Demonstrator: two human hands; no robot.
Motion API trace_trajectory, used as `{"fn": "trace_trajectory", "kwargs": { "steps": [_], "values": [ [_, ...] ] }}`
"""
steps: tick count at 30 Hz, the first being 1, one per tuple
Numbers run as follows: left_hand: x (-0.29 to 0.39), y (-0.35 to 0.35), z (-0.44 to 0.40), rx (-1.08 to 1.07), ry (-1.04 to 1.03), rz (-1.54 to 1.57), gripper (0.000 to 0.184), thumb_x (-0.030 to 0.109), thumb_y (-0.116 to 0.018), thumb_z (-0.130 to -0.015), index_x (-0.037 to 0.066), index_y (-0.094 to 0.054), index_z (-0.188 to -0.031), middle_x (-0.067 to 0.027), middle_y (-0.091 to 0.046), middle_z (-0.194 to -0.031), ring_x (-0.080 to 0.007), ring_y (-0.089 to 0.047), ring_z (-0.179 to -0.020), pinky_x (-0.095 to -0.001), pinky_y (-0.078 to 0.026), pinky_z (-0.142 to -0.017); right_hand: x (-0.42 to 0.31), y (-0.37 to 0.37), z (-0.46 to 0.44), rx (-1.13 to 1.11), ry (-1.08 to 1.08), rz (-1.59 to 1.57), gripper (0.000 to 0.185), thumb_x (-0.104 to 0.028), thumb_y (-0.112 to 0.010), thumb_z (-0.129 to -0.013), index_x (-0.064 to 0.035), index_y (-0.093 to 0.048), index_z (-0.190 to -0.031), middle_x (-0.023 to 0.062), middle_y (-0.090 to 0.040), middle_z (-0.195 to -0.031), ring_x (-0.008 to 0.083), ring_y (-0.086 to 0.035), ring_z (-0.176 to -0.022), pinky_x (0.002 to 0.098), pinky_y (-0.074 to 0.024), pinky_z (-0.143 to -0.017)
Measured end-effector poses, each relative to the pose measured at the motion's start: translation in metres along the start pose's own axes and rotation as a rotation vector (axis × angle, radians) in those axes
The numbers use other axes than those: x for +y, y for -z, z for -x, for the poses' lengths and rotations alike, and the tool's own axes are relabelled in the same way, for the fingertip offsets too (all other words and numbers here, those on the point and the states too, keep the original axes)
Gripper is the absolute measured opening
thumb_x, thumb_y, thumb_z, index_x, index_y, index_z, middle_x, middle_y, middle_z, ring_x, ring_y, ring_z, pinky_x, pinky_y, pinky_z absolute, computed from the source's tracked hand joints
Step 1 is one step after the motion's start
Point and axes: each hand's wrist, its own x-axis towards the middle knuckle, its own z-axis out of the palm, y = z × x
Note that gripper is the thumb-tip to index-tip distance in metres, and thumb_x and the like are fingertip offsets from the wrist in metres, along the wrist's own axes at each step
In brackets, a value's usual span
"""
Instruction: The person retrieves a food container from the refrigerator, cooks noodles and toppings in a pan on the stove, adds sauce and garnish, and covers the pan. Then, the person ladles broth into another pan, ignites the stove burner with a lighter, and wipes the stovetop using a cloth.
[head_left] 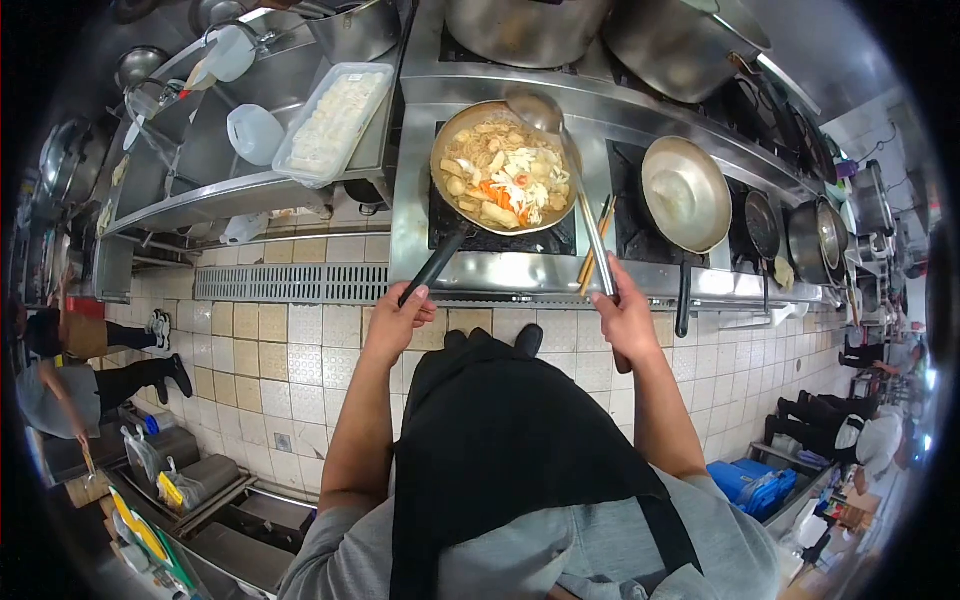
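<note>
Only the head view to go on here. A frying pan (436, 172) is sat on a burner of the steel stove (500, 268), right in front of the person, with its black handle pointed down toward the left hand (398, 322). That handle's end is gripped by the left hand, fingers closed around it. The pan is loaded with mixed food (512, 178): noodle-like strands toward the top, pale chopped pieces in the middle, orange strips lower down, and yellowish chunks around the edge.

A long metal ladle (535, 110) is held in the right hand (627, 318), fingers clamped on the shaft, with the brown grip end poking out below. The ladle's bowl is held at the pan's upper right rim; whether the rim is actually touched can't be told from this angle. A pair of thin wooden sticks (588, 268) can be seen just beside the ladle shaft, near the right hand.

Further right, a second pan (688, 185) is parked on the next burner, then a smaller black pan (762, 225). Two big pots (525, 35) (675, 50) are lined up behind. Over on the left, a clear tray (290, 168) filled with whitish food is perched by the sink (200, 203), near a white jug (255, 135). Other people (60, 395) are seen well apart, at both sides.
</note>
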Motion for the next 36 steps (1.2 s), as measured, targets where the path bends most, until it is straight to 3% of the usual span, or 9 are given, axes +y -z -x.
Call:
{"fn": "trace_trajectory", "kwargs": {
  "steps": [5, 9, 12, 15, 19, 23, 25, 29, 36],
  "values": [
    [-0.003, 0.002, -0.004, -0.023, -0.012, 0.016, 0.032, 0.031, -0.057, -0.095, 0.002, -0.055, -0.108, -0.0063, -0.065, -0.085, -0.0124, -0.062, -0.072, -0.0245, -0.050, -0.068, -0.008, -0.015, -0.012, -0.070, 0.078, 0.393, 0.064, -0.010, -0.061, -0.087, -0.0174, -0.035, -0.145, 0.0264, -0.063, -0.101, 0.0407, -0.062, -0.094, 0.0413, -0.0490, -0.083],
    [0.000, 0.004, -0.005, -0.036, -0.014, -0.025, 0.030, 0.030, -0.057, -0.096, 0.002, -0.056, -0.108, -0.0062, -0.065, -0.085, -0.0125, -0.063, -0.073, -0.0243, -0.050, -0.068, -0.015, 0.045, 0.011, -0.105, 0.223, 0.705, 0.063, -0.006, -0.061, -0.086, -0.0194, -0.040, -0.143, 0.0259, -0.062, -0.108, 0.0408, -0.061, -0.096, 0.0404, -0.0496, -0.083],
    [0.004, 0.002, -0.005, -0.024, -0.007, -0.002, 0.030, 0.029, -0.057, -0.096, 0.002, -0.056, -0.108, -0.0062, -0.065, -0.085, -0.0126, -0.063, -0.074, -0.0246, -0.050, -0.069, -0.013, 0.072, 0.030, -0.030, 0.340, 0.617, 0.064, -0.001, -0.064, -0.083, -0.0165, -0.042, -0.141, 0.0208, -0.064, -0.112, 0.0327, -0.065, -0.092, 0.0362, -0.0507, -0.081],
    [0.001, 0.002, -0.006, -0.025, -0.002, 0.039, 0.030, 0.029, -0.057, -0.096, 0.002, -0.056, -0.109, -0.0066, -0.065, -0.086, -0.0131, -0.063, -0.074, -0.0250, -0.051, -0.069, 0.007, 0.062, 0.026, 0.071, 0.222, 0.140, 0.067, 0.001, -0.065, -0.083, -0.0104, -0.039, -0.144, 0.0064, -0.064, -0.114, 0.0063, -0.048, -0.075, 0.0239, -0.0455, -0.071],
    [0.000, 0.004, -0.007, -0.033, 0.014, 0.051, 0.033, 0.029, -0.057, -0.096, 0.001, -0.054, -0.113, -0.0074, -0.065, -0.086, -0.0141, -0.064, -0.075, -0.0250, -0.051, -0.069, 0.014, 0.031, 0.010, 0.074, 0.005, 0.050, 0.068, 0.001, -0.062, -0.085, -0.0182, -0.037, -0.146, -0.0061, -0.041, -0.064, 0.0033, -0.037, -0.050, 0.0212, -0.0341, -0.044],
    [-0.001, 0.001, -0.008, 0.002, 0.024, 0.082, 0.038, 0.032, -0.058, -0.095, 0.001, -0.054, -0.116, -0.0063, -0.065, -0.088, -0.0124, -0.063, -0.074, -0.0251, -0.050, -0.068, 0.021, 0.008, -0.001, 0.048, -0.002, 0.042, 0.068, 0.000, -0.062, -0.086, -0.0178, -0.037, -0.146, -0.0031, -0.047, -0.068, 0.0050, -0.041, -0.052, 0.0224, -0.0377, -0.046],
    [0.000, -0.002, -0.005, 0.016, 0.020, 0.108, 0.037, 0.033, -0.058, -0.095, 0.002, -0.054, -0.116, -0.0060, -0.065, -0.089, -0.0120, -0.063, -0.074, -0.0249, -0.050, -0.068, -0.004, 0.000, 0.001, -0.094, -0.279, 0.111, 0.067, -0.004, -0.065, -0.085, -0.0167, -0.039, -0.145, 0.0172, -0.061, -0.124, 0.0200, -0.061, -0.099, 0.0294, -0.0454, -0.090],
    [0.002, 0.000, 0.000, 0.035, 0.006, 0.166, 0.038, 0.036, -0.055, -0.096, 0.005, -0.055, -0.117, -0.0050, -0.065, -0.090, -0.0111, -0.063, -0.074, -0.0246, -0.051, -0.067, 0.017, 0.023, 0.010, -0.081, 0.202, 0.223, 0.067, -0.002, -0.066, -0.083, -0.0191, -0.041, -0.144, 0.0122, -0.065, -0.107, 0.0153, -0.056, -0.077, 0.0282, -0.0482, -0.076],
    [-0.013, 0.013, 0.000, 0.074, 0.051, 0.236, 0.042, 0.043, -0.050, -0.097, 0.007, -0.056, -0.118, -0.0056, -0.066, -0.093, -0.0124, -0.064, -0.074, -0.0265, -0.052, -0.067, -0.006, 0.033, -0.011, -0.029, -0.072, 0.117, 0.067, 0.002, -0.064, -0.084, -0.0179, -0.042, -0.143, -0.0018, -0.054, -0.077, 0.0049, -0.040, -0.054, 0.0231, -0.0398, -0.049]
  ]
}}
